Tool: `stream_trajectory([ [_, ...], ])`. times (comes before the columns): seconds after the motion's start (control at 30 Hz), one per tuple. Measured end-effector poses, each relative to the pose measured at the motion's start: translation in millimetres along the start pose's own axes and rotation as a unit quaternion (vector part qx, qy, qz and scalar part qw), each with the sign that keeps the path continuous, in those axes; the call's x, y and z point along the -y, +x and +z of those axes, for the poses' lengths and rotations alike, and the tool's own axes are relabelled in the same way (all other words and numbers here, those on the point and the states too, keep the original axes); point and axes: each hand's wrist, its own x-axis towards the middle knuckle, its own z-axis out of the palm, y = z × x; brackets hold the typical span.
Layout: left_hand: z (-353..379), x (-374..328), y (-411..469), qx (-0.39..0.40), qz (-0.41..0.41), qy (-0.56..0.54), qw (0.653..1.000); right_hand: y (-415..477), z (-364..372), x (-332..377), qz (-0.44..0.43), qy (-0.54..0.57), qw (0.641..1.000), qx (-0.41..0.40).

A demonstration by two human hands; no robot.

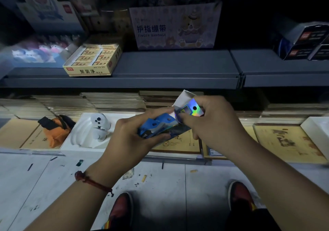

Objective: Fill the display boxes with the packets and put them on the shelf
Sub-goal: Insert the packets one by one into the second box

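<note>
My left hand (128, 138) grips a fanned bunch of blue packets (156, 124) with punched hang holes, held over the lower ledge. My right hand (211, 122) pinches a shiny holographic packet (191, 108) at the mouth of a small white display box (184, 97), which is tilted up between both hands. The box's lower part is hidden behind the packets and my fingers. The grey shelf (178, 65) runs across just above and behind my hands.
On the shelf stand a yellow eraser box (94, 61), a finger bandage box (175, 26) and dark boxes (306, 41) at right. Below lie brown notebook stacks (284, 141), a white tray with a white toy (99, 125) and an orange pouch (55, 132). My shoes (122, 211) stand on the littered floor.
</note>
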Motion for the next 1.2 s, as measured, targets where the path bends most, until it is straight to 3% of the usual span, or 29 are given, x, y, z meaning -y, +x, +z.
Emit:
stream_trajectory([
  [0.17,-1.8,3.8,-0.3,-0.007,0.003,0.012,1.000,0.7,-13.4,1.7,0.065,0.124,0.990,0.006],
  [0.47,2.5,1.0,-1.0,-0.004,0.053,0.031,0.998,-6.7,-3.0,8.4,0.067,0.133,0.986,0.074],
  [0.73,3.2,6.0,-4.4,0.002,0.048,0.025,0.999,-9.9,-17.8,17.2,0.149,0.195,0.938,0.246],
  [0.97,4.8,1.4,-0.2,-0.001,0.062,0.035,0.998,-8.1,-20.2,14.6,0.136,0.202,0.950,0.197],
  [1.2,6.0,-0.5,-2.3,-0.011,0.098,0.031,0.995,-10.5,-21.8,22.0,0.137,0.230,0.923,0.276],
])
